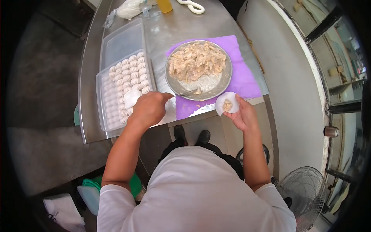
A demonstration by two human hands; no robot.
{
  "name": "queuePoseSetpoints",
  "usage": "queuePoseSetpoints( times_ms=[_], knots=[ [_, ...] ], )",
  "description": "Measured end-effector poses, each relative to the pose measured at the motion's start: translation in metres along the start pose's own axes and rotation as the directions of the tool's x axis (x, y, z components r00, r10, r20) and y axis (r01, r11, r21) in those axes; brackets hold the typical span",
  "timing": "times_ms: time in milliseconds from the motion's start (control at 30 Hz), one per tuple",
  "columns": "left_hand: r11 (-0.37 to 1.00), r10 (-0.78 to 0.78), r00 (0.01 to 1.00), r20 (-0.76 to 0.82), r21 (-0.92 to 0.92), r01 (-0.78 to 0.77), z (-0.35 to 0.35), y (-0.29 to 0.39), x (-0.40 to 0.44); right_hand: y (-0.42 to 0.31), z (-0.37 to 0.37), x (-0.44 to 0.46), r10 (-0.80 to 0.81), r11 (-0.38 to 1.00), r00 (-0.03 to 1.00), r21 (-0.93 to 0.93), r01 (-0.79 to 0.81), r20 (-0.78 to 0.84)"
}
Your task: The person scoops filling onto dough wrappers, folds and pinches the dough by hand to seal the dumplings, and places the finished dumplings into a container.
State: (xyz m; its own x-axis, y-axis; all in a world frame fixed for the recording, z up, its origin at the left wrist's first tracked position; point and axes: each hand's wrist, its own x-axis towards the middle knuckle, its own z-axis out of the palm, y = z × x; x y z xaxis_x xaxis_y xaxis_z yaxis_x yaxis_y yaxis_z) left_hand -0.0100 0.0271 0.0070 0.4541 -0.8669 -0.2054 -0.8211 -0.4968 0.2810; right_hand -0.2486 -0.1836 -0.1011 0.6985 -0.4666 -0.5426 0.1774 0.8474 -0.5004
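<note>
My left hand [148, 110] is closed at the near rim of the metal bowl [230, 73], its finger and thumb pinching a thin filling spatula [188, 92]. A little filling sits on the spatula's tip, inside the bowl. Pale minced filling [198, 60] is heaped at the bowl's far side. On my right hand [246, 115] lies a round dough wrapper [220, 103] with a dab of filling in its middle, gripped at its edge. Beside my left hand, white wrappers [132, 97] rest over pleated buns [134, 75] in a clear plastic tray [101, 112].
A purple cloth [241, 71] lies under the bowl on the steel table [158, 33]. The tray's lid [123, 40] is behind the buns. A white bag [129, 8] and yellow container [164, 5] stand farther back. A fan [303, 193] is at lower right.
</note>
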Motion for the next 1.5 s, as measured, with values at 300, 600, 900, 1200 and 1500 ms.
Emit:
queuePoseSetpoints(
  times_ms=[300,600,900,1200,1500],
  knots=[
    [0.998,0.001,1.0,-0.024,-0.061,-0.002,-0.009,0.011,0.002,0.004,-0.006,0.003,-0.007,1.0,0.999,-0.019,0.007,0.033],
    [0.995,0.074,0.986,-0.148,-0.058,-0.083,0.02,0.033,0.047,-0.002,-0.012,0.003,-0.056,0.998,0.998,-0.007,0.056,0.018],
    [0.997,0.042,0.997,-0.06,-0.065,-0.046,0.041,0.05,0.074,-0.007,-0.017,0.001,-0.116,0.993,0.993,0.01,0.116,-0.031],
    [0.993,0.067,0.998,0.019,-0.095,-0.065,0.038,0.045,0.068,-0.012,-0.021,0.007,-0.103,0.994,0.995,0.024,0.103,-0.011],
    [0.996,0.052,0.996,-0.077,-0.065,-0.057,0.042,0.034,0.054,-0.015,-0.018,0.011,-0.112,0.994,0.993,0.012,0.113,-0.022]
  ],
)
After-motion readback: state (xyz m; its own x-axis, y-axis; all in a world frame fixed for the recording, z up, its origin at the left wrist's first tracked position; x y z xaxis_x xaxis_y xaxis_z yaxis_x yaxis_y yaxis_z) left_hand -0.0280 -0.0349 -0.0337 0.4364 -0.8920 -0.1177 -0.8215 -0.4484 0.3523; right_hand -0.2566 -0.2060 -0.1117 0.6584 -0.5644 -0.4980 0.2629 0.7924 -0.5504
